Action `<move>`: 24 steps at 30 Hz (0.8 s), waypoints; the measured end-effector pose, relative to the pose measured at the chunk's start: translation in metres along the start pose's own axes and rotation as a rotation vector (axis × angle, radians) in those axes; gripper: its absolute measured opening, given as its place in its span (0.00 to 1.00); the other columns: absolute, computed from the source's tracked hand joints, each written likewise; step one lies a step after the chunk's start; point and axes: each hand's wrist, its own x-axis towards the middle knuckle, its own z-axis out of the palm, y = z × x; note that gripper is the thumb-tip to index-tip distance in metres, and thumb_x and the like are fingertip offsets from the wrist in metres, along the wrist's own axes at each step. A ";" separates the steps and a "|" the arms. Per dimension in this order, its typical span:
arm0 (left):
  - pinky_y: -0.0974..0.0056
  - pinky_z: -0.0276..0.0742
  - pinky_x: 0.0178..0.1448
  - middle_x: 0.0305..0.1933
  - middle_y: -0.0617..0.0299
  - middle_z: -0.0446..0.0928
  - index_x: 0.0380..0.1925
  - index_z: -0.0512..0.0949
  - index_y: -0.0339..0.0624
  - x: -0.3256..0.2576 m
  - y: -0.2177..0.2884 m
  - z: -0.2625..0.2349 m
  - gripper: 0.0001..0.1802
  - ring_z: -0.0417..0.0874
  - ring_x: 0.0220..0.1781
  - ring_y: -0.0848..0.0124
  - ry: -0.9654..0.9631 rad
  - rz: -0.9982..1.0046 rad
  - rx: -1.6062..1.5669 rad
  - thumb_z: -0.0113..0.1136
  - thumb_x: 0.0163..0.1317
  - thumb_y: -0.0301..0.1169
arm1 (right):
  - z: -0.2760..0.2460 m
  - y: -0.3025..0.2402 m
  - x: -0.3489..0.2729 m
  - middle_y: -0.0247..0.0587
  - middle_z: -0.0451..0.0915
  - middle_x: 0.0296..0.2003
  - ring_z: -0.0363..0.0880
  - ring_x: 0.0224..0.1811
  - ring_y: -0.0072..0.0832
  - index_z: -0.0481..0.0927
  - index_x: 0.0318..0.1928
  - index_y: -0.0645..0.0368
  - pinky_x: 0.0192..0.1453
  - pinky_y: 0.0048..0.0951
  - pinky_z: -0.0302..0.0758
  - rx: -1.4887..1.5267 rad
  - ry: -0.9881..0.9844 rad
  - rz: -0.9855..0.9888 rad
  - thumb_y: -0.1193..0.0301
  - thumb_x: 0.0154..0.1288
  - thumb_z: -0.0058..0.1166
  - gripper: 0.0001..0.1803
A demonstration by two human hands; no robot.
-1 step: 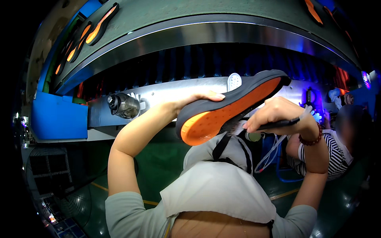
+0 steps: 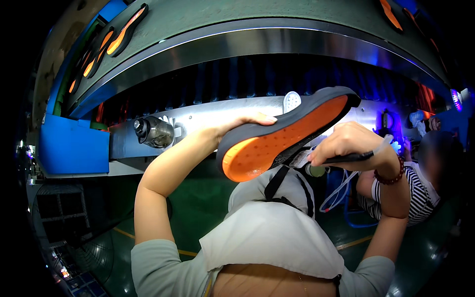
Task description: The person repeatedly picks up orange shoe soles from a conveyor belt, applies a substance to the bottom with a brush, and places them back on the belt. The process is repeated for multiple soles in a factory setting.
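Observation:
A black shoe sole (image 2: 289, 134) with an orange inner face is held up in front of me, its heel end low on the left and its toe end high on the right. My left hand (image 2: 242, 123) grips the upper rim near the heel, the thumb lying along the black edge and the other fingers hidden behind. Closed around a brush with a black handle (image 2: 349, 157) is my right hand (image 2: 341, 143). The pale bristles (image 2: 300, 159) are at the lower black rim near the middle of the sole; whether they touch it I cannot tell.
Beyond a metal edge (image 2: 267, 39), a green conveyor belt (image 2: 198, 20) carries several orange-and-black soles (image 2: 127, 32). On the metal shelf stand a dark clear bottle (image 2: 156, 132) and a white perforated piece (image 2: 292, 101). A person in a striped top (image 2: 420, 193) sits close on the right.
The sole has shifted very slightly left. My right hand has moved a little to the right with the brush, and the bristles sit slightly farther right.

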 end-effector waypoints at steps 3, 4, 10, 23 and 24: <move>0.64 0.73 0.47 0.40 0.52 0.77 0.43 0.74 0.37 -0.002 0.005 -0.003 0.23 0.79 0.38 0.64 0.004 -0.020 -0.077 0.61 0.45 0.34 | 0.003 0.010 -0.008 0.45 0.80 0.33 0.80 0.38 0.33 0.79 0.32 0.64 0.44 0.26 0.75 0.184 0.386 -0.086 0.82 0.46 0.58 0.09; 0.64 0.73 0.47 0.40 0.52 0.77 0.43 0.74 0.37 -0.006 0.007 0.001 0.23 0.79 0.38 0.64 0.014 -0.009 -0.054 0.61 0.45 0.34 | 0.009 0.017 -0.013 0.45 0.80 0.33 0.79 0.39 0.34 0.78 0.32 0.66 0.45 0.26 0.75 0.306 0.393 -0.052 0.82 0.46 0.58 0.09; 0.62 0.73 0.50 0.41 0.51 0.76 0.44 0.73 0.36 -0.009 -0.013 -0.021 0.23 0.79 0.40 0.62 0.111 0.034 -0.011 0.60 0.45 0.33 | 0.015 0.014 -0.025 0.46 0.80 0.33 0.80 0.38 0.33 0.79 0.32 0.63 0.41 0.27 0.76 0.159 0.275 -0.055 0.79 0.48 0.58 0.07; 0.62 0.73 0.50 0.43 0.51 0.75 0.45 0.72 0.36 -0.012 -0.018 -0.053 0.24 0.78 0.42 0.62 0.083 -0.072 -0.015 0.61 0.45 0.32 | 0.015 0.017 -0.037 0.43 0.81 0.33 0.80 0.37 0.33 0.79 0.30 0.61 0.41 0.26 0.75 0.041 0.360 0.021 0.79 0.48 0.57 0.06; 0.61 0.73 0.50 0.43 0.51 0.75 0.45 0.72 0.36 -0.011 -0.019 -0.057 0.25 0.78 0.42 0.62 0.075 -0.071 -0.026 0.61 0.45 0.32 | 0.015 0.018 -0.037 0.43 0.81 0.32 0.80 0.37 0.33 0.79 0.30 0.62 0.41 0.26 0.75 0.058 0.322 0.035 0.79 0.48 0.58 0.06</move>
